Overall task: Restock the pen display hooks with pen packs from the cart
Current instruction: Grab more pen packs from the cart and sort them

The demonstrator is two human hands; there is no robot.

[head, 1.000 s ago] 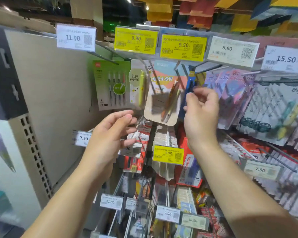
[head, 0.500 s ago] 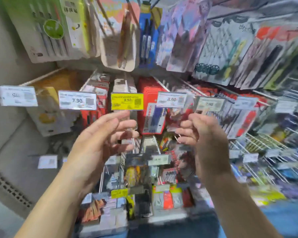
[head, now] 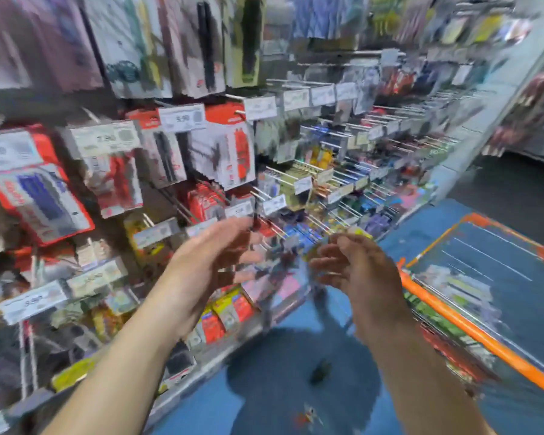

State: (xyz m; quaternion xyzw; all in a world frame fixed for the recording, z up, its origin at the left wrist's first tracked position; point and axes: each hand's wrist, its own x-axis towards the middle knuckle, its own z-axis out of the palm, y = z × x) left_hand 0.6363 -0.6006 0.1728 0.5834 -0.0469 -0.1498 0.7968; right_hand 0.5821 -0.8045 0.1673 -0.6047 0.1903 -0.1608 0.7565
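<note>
Orange-railed cart [head: 471,332] at lower right of the head view, with pale and green pen packs [head: 453,285] lying blurred in its basket, just right of the right hand. Wire display hooks [head: 352,158] across the centre and right of the frame, mostly loaded, white price tags at their tips. Left hand [head: 208,262] at lower centre, fingers straight and spread, holding nothing. Right hand [head: 355,271] just beside it, fingers loosely curled; too smeared to tell whether anything small is pinched, though probably empty. Both hands apart from cart and hooks alike. Likely light to lift, those packs: thin card backing under slick plastic, stiff enough flat but easily bent or creased. Best pinched near the top edge by the hang hole, thumb in front, so the hole meets the hook squarely.
</note>
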